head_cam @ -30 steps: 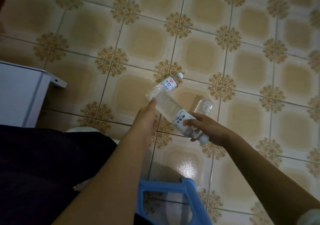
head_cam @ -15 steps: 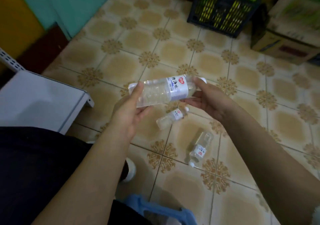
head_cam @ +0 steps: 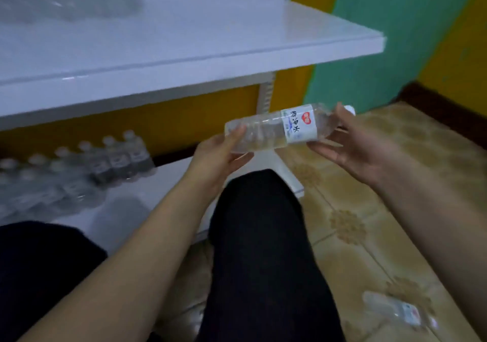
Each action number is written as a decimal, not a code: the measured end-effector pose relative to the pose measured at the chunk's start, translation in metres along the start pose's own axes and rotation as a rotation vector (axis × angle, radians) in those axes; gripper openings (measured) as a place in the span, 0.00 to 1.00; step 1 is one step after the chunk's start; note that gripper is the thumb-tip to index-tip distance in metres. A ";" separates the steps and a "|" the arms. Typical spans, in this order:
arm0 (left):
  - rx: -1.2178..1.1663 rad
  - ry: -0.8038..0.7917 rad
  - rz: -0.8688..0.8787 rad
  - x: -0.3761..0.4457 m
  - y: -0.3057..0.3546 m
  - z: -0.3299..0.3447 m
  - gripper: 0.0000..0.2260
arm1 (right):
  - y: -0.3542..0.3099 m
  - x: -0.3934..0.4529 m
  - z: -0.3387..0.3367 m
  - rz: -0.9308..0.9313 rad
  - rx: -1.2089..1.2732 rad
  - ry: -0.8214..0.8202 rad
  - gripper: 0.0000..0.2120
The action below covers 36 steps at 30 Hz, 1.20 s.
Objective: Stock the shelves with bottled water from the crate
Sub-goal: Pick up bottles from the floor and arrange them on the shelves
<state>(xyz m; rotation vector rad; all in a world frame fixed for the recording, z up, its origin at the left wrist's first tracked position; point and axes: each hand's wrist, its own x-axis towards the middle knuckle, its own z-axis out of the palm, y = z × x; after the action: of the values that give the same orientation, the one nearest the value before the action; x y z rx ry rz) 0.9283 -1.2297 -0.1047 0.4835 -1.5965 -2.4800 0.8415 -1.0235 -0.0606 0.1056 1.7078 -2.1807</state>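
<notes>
A clear water bottle (head_cam: 274,131) with a white label lies sideways in the air between my two hands, cap to the right. My left hand (head_cam: 220,154) grips its base end, thumb on top. My right hand (head_cam: 350,144) holds the neck end with its fingers curled round it. Behind them is the white lower shelf (head_cam: 147,196), where several bottles (head_cam: 79,167) stand in rows at the left. The white upper shelf (head_cam: 184,46) runs across the top.
Another bottle (head_cam: 395,310) lies on the patterned tile floor (head_cam: 355,223) at the lower right. My dark-trousered knee (head_cam: 258,223) is in the centre, in front of the lower shelf. A green and yellow wall (head_cam: 395,38) stands at the right.
The view has swung from the floor round to the shelves. Both hands have carried the bottle along and keep it sideways. The crate and box have left the view.
</notes>
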 end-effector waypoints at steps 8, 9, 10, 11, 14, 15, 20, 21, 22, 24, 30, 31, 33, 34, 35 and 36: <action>-0.265 0.499 -0.120 0.003 -0.033 -0.161 0.16 | 0.089 0.055 0.175 0.036 -0.390 -0.252 0.18; -0.271 0.578 -0.168 0.005 -0.040 -0.179 0.15 | 0.103 0.058 0.194 0.025 -0.450 -0.271 0.19; -0.278 0.650 -0.196 0.007 -0.047 -0.194 0.15 | 0.118 0.059 0.212 0.017 -0.503 -0.286 0.19; -0.290 0.710 -0.214 0.009 -0.054 -0.209 0.15 | 0.132 0.061 0.230 0.007 -0.549 -0.304 0.20; -0.272 0.850 -0.326 0.015 -0.062 -0.243 0.17 | 0.171 0.063 0.275 -0.041 -0.682 -0.401 0.16; -0.199 0.899 -0.390 0.011 -0.062 -0.249 0.17 | 0.183 0.064 0.288 -0.067 -0.731 -0.423 0.16; -0.187 0.885 -0.454 0.025 -0.067 -0.291 0.19 | 0.233 0.073 0.347 -0.216 -0.954 -0.569 0.09; -0.422 0.845 -0.416 0.029 -0.066 -0.304 0.19 | 0.243 0.078 0.358 -0.251 -0.999 -0.595 0.11; -0.592 0.833 -0.349 0.032 -0.065 -0.308 0.19 | 0.251 0.083 0.368 -0.290 -1.051 -0.611 0.15; -0.835 0.903 -0.288 0.044 -0.072 -0.323 0.19 | 0.270 0.094 0.387 -0.337 -1.130 -0.626 0.21; -0.955 0.929 -0.211 0.075 -0.069 -0.358 0.20 | 0.307 0.124 0.434 -0.345 -1.229 -0.612 0.21; -0.943 0.898 -0.180 0.079 -0.069 -0.363 0.21 | 0.312 0.130 0.440 -0.351 -1.241 -0.611 0.21; -0.855 0.835 -0.154 0.083 -0.069 -0.371 0.22 | 0.323 0.140 0.448 -0.345 -1.227 -0.589 0.22; -0.803 0.812 -0.145 0.087 -0.070 -0.375 0.23 | 0.326 0.141 0.451 -0.339 -1.224 -0.571 0.23; -0.758 0.791 -0.138 0.089 -0.069 -0.377 0.23 | 0.330 0.144 0.452 -0.342 -1.232 -0.563 0.23; -0.708 0.775 -0.131 0.092 -0.068 -0.380 0.23 | 0.333 0.145 0.454 -0.348 -1.253 -0.564 0.23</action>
<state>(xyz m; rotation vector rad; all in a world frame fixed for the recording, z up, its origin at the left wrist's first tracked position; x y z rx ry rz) 0.9777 -1.5541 -0.3279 1.2228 -0.3842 -2.2670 0.8912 -1.5557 -0.2886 -1.0497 2.4198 -0.7782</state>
